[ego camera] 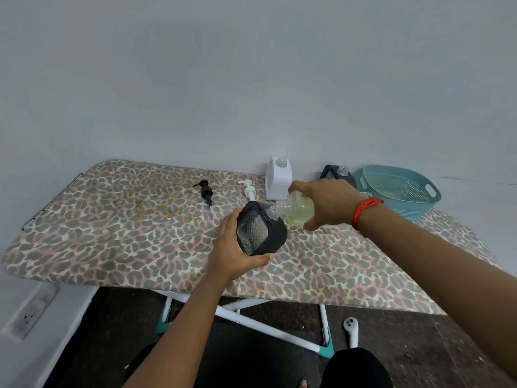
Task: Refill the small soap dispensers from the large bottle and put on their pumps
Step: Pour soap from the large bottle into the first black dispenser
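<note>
I see the left hand wrapped around the black dispenser, fingers curled behind its matte, rounded-square shell and thumb along the near edge. The dispenser is tilted over the middle of the ironing board, its diamond-textured clear window facing me. The right hand, with a red thread band on the wrist, clamps the large bottle from above, fingers and thumb curled round its rounded clear plastic body. The bottle lies nearly on its side with pale yellow-green liquid pooled inside, and its ribbed neck meets the dispenser's clear threaded neck. I cannot tell whether liquid is flowing. On the padded leopard-print cover, left of the hands, lie a black pump and a white pump, each with a thin tube. Far against the wall stand a boxy white dispenser and a second black dispenser, both open-necked. At the far right sits a teal perforated plastic basket.
</note>
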